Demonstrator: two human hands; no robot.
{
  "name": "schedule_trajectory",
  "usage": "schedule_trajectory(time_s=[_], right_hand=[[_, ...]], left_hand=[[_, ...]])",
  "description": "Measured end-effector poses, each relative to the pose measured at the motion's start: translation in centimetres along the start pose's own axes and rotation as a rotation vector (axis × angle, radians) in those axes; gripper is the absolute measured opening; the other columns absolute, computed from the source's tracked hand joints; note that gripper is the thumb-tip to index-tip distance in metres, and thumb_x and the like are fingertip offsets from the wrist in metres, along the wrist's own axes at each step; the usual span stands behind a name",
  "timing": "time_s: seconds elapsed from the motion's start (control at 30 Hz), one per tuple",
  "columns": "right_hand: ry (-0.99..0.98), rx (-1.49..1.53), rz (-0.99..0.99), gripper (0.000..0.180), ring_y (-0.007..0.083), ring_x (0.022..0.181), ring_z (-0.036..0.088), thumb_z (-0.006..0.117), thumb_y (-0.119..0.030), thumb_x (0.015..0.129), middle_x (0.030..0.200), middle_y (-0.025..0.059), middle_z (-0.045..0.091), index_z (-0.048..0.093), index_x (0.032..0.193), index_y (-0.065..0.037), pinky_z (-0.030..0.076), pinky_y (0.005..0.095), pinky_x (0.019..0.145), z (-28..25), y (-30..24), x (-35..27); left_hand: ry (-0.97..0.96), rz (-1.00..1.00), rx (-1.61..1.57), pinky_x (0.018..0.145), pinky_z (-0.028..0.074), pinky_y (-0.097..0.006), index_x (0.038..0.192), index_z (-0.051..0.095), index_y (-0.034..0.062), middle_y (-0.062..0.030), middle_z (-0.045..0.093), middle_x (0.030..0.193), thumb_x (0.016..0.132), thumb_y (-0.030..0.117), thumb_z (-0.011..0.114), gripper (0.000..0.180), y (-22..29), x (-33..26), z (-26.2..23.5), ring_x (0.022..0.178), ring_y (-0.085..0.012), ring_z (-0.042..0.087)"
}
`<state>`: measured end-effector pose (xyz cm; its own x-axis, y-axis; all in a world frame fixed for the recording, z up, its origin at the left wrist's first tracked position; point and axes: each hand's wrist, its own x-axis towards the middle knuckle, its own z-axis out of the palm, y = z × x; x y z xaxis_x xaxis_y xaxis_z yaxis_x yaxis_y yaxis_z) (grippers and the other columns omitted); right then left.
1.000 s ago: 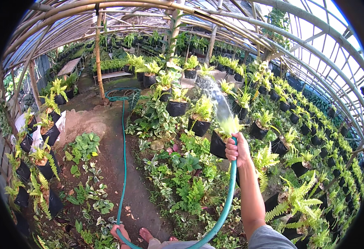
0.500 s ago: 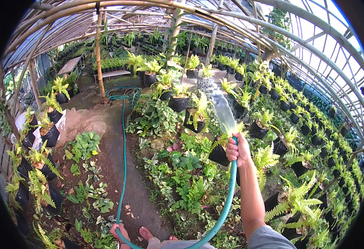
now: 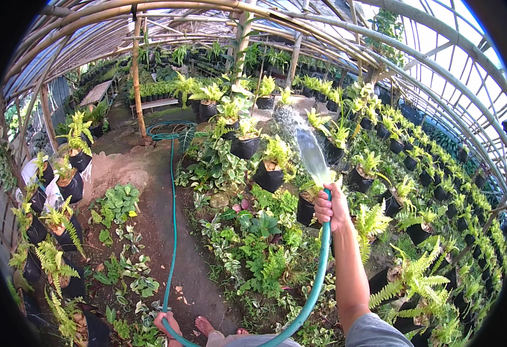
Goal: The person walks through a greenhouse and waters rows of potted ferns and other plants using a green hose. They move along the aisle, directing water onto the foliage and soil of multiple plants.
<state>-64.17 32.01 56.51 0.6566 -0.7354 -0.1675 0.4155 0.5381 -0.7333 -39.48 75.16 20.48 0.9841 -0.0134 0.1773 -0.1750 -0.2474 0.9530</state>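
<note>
My right hand (image 3: 331, 209) is closed around the end of a green garden hose (image 3: 321, 269), arm stretched forward. A fan of water (image 3: 309, 146) sprays from the hose end, away and slightly left, over the potted ferns. Low at the left, my left hand (image 3: 168, 328) grips the same hose near my feet. Between the hands the hose sags in a loop across my lap. Just left of the right hand hangs a fern in a black bag (image 3: 306, 209); another bagged fern (image 3: 269, 173) hangs farther left.
A dirt path (image 3: 198, 272) runs ahead, with the hose trailing along it to a coil (image 3: 172, 130) by a bamboo post (image 3: 138, 81). Hanging ferns (image 3: 68, 176) line the left side. Rows of bagged ferns (image 3: 421, 168) fill the right. Bamboo arches (image 3: 322, 34) curve overhead.
The hanging bagged ferns at the left and in the middle have swung and turned. Both hands keep nearly the same place on the hose, and water still flows.
</note>
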Motion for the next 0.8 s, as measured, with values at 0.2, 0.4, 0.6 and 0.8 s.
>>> schedule_trajectory(time_s=[0.2, 0.4, 0.6, 0.8], right_hand=[[0.002, 0.0, 0.001, 0.035, 0.004, 0.03, 0.025, 0.043, -0.033, 0.091, 0.045, -0.0076, 0.028, 0.035, 0.063, -0.015, 0.023, 0.0215, 0.025, 0.32, 0.07, -0.19], [0.003, -0.007, -0.005, 0.036, 0.0042, 0.03, 0.025, 0.044, -0.034, 0.091, 0.045, -0.0077, 0.029, 0.035, 0.062, -0.015, 0.023, 0.0217, 0.025, 0.39, 0.13, -0.23], [0.021, 0.003, 0.005, 0.036, 0.0045, 0.03, 0.025, 0.044, -0.034, 0.091, 0.045, -0.0074, 0.028, 0.034, 0.062, -0.015, 0.023, 0.0217, 0.025, 0.6, 0.11, -0.3], [0.013, 0.011, 0.004, 0.035, 0.0046, 0.03, 0.024, 0.044, -0.033, 0.09, 0.045, -0.0072, 0.028, 0.034, 0.063, -0.014, 0.023, 0.0217, 0.025, 0.41, 0.27, -0.35]], left_hand=[[0.029, -0.01, 0.032, 0.047, 0.027, -0.035, 0.055, 0.03, 0.0028, -0.0046, 0.028, 0.051, 0.062, 0.0, 0.06, 0.031, 0.25, -0.1, 0.02, 0.051, -0.0143, 0.03], [0.036, 0.014, 0.025, 0.047, 0.028, -0.035, 0.055, 0.029, 0.003, -0.0046, 0.028, 0.051, 0.061, 0.0, 0.06, 0.032, 0.02, -0.06, -0.12, 0.051, -0.0143, 0.03], [0.02, -0.01, 0.024, 0.047, 0.029, -0.035, 0.054, 0.033, 0.0018, -0.0055, 0.03, 0.05, 0.063, 0.002, 0.06, 0.029, 0.23, 0.12, -0.24, 0.05, -0.0145, 0.031], [0.019, 0.006, 0.019, 0.048, 0.028, -0.035, 0.055, 0.033, 0.0018, -0.0061, 0.03, 0.05, 0.063, 0.003, 0.06, 0.028, -0.33, 0.0, -0.39, 0.051, -0.0149, 0.031]])
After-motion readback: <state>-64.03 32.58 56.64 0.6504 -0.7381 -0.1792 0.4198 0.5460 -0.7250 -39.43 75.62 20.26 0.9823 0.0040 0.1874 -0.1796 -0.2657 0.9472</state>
